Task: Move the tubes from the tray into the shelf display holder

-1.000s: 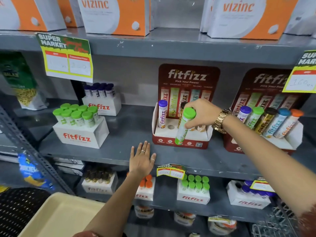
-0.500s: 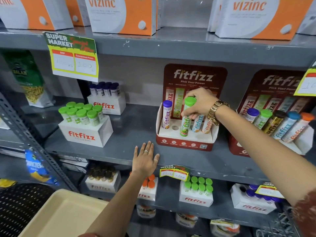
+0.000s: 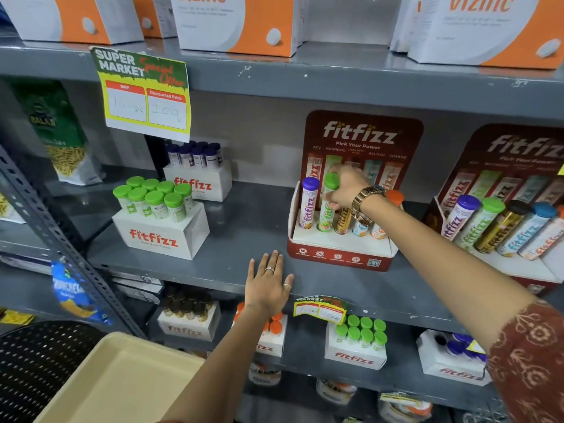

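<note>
At 2 o'clock: right hand (image 3: 345, 187) grips green-capped cylindrical tube (image 3: 328, 206) upright in red cardboard holder (image 3: 338, 254). Left hand (image 3: 267, 285) flat, fingers spread, empty, on grey metal shelf (image 3: 238, 239).

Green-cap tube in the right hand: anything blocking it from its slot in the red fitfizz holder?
Nothing visible. The green-cap tube already stands in the display holder, between the purple-cap tube and the gold tube, with the right hand gripping its top.

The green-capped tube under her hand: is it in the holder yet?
In. The green-capped tube stands upright in the holder, right hand gripping it.
</note>
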The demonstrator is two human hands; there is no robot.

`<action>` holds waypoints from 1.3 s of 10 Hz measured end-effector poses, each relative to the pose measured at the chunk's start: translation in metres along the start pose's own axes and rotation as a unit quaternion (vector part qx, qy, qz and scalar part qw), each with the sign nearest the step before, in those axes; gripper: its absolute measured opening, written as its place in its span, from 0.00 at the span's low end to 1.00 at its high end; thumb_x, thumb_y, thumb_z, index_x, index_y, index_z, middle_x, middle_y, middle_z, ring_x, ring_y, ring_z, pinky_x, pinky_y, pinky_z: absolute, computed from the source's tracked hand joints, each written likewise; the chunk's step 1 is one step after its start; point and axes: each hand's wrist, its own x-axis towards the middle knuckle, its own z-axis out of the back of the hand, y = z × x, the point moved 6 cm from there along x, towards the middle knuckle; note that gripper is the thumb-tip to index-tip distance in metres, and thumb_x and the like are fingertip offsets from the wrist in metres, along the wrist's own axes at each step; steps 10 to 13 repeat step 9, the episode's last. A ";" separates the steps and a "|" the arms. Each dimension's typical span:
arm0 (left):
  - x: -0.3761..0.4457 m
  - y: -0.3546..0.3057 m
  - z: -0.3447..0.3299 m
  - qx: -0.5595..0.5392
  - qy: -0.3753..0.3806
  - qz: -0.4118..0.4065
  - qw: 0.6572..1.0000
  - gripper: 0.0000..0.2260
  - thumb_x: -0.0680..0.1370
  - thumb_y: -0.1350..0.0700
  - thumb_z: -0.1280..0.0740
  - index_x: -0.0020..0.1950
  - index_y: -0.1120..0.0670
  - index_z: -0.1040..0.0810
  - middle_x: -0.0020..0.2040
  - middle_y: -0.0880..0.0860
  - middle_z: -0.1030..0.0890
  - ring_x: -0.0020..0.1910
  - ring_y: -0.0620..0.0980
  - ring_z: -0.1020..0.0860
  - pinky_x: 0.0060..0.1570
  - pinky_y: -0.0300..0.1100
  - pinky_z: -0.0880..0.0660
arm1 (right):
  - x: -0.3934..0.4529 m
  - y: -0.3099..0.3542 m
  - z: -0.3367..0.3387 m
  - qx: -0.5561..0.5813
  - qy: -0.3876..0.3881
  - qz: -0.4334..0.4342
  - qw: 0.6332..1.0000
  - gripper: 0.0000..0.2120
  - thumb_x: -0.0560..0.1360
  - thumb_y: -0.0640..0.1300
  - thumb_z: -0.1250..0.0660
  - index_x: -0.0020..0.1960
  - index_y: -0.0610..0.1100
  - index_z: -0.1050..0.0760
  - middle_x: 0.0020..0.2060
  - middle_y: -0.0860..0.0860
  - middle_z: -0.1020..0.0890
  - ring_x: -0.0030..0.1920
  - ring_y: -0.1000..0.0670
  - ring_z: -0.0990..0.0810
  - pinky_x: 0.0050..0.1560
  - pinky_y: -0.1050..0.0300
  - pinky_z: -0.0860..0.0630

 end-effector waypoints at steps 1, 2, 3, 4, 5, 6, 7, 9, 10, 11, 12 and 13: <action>-0.001 0.000 0.001 -0.004 0.001 -0.001 1.000 0.26 0.81 0.43 0.56 0.76 0.53 0.55 0.78 0.51 0.52 0.77 0.51 0.56 0.74 0.51 0.62 | 0.003 0.000 -0.004 -0.021 0.002 0.002 1.000 0.24 0.71 0.36 0.29 0.64 0.43 0.31 0.56 0.39 0.20 0.50 0.41 0.17 0.53 0.45 0.19; -0.001 0.000 0.000 -0.010 -0.001 -0.004 1.000 0.26 0.81 0.43 0.56 0.76 0.53 0.54 0.78 0.51 0.52 0.77 0.52 0.55 0.74 0.51 0.62 | 0.007 0.002 -0.009 -0.037 0.023 0.000 0.999 0.25 0.71 0.34 0.30 0.65 0.42 0.33 0.53 0.39 0.19 0.48 0.42 0.16 0.50 0.46 0.18; -0.001 -0.001 0.001 -0.017 -0.007 -0.005 1.000 0.26 0.81 0.43 0.55 0.76 0.54 0.53 0.78 0.52 0.50 0.77 0.52 0.54 0.74 0.51 0.61 | 0.006 0.005 -0.018 -0.042 0.073 -0.002 0.996 0.22 0.72 0.33 0.32 0.63 0.43 0.34 0.54 0.41 0.20 0.44 0.43 0.16 0.44 0.48 0.17; -0.001 -0.001 0.000 -0.015 -0.005 -0.005 1.000 0.27 0.81 0.43 0.55 0.76 0.53 0.53 0.78 0.52 0.50 0.77 0.52 0.54 0.74 0.51 0.61 | 0.006 0.005 -0.021 -0.041 0.095 -0.012 0.995 0.25 0.72 0.30 0.34 0.65 0.45 0.36 0.55 0.41 0.21 0.44 0.42 0.16 0.41 0.51 0.17; -0.001 0.000 -0.001 -0.009 -0.001 -0.007 1.000 0.27 0.81 0.42 0.56 0.76 0.54 0.54 0.78 0.52 0.51 0.77 0.52 0.54 0.74 0.52 0.61 | 0.008 0.008 -0.016 -0.070 0.073 -0.012 0.995 0.28 0.71 0.26 0.35 0.67 0.45 0.35 0.57 0.39 0.22 0.48 0.40 0.17 0.45 0.47 0.17; 0.001 0.000 0.000 -0.002 0.001 -0.007 1.000 0.27 0.81 0.42 0.56 0.76 0.54 0.54 0.78 0.52 0.51 0.77 0.53 0.54 0.74 0.52 0.60 | 0.009 0.013 -0.009 -0.098 0.034 -0.001 0.995 0.23 0.73 0.29 0.37 0.65 0.43 0.32 0.60 0.38 0.24 0.53 0.38 0.21 0.49 0.47 0.20; -0.002 -0.002 0.001 -0.001 0.003 -0.012 1.000 0.27 0.81 0.42 0.56 0.76 0.54 0.55 0.78 0.52 0.51 0.77 0.53 0.54 0.74 0.52 0.61 | 0.002 0.023 0.011 -0.109 -0.022 -0.004 0.994 0.17 0.76 0.34 0.39 0.64 0.40 0.29 0.63 0.37 0.26 0.58 0.38 0.25 0.61 0.47 0.28; -0.002 -0.002 0.007 -0.057 0.018 -0.030 0.998 0.26 0.82 0.44 0.54 0.76 0.55 0.53 0.78 0.53 0.50 0.77 0.51 0.54 0.73 0.54 0.62 | -0.023 0.029 0.026 -0.139 -0.140 0.033 0.980 0.14 0.73 0.32 0.37 0.58 0.39 0.26 0.53 0.37 0.21 0.53 0.36 0.22 0.52 0.47 0.23; -0.002 -0.002 0.007 -0.057 0.018 -0.030 0.998 0.26 0.82 0.44 0.54 0.76 0.55 0.53 0.78 0.53 0.50 0.77 0.51 0.54 0.73 0.54 0.62 | -0.023 0.029 0.026 -0.139 -0.140 0.033 0.980 0.14 0.73 0.32 0.37 0.58 0.39 0.26 0.53 0.37 0.21 0.53 0.36 0.22 0.52 0.47 0.23; -0.002 -0.002 0.007 -0.057 0.018 -0.030 0.998 0.26 0.82 0.44 0.54 0.76 0.55 0.53 0.78 0.53 0.50 0.77 0.51 0.54 0.73 0.54 0.62 | -0.023 0.029 0.026 -0.139 -0.140 0.033 0.980 0.14 0.73 0.32 0.37 0.58 0.39 0.26 0.53 0.37 0.21 0.53 0.36 0.22 0.52 0.47 0.23; -0.002 -0.002 0.007 -0.057 0.018 -0.030 0.998 0.26 0.82 0.44 0.54 0.76 0.55 0.53 0.78 0.53 0.50 0.77 0.51 0.54 0.73 0.54 0.62 | -0.023 0.029 0.026 -0.139 -0.140 0.033 0.980 0.14 0.73 0.32 0.37 0.58 0.39 0.26 0.53 0.37 0.21 0.53 0.36 0.22 0.52 0.47 0.23; -0.002 -0.002 0.007 -0.057 0.018 -0.030 0.998 0.26 0.82 0.44 0.54 0.76 0.55 0.53 0.78 0.53 0.50 0.77 0.51 0.54 0.73 0.54 0.62 | -0.023 0.029 0.026 -0.139 -0.140 0.033 0.980 0.14 0.73 0.32 0.37 0.58 0.39 0.26 0.53 0.37 0.21 0.53 0.36 0.22 0.52 0.47 0.23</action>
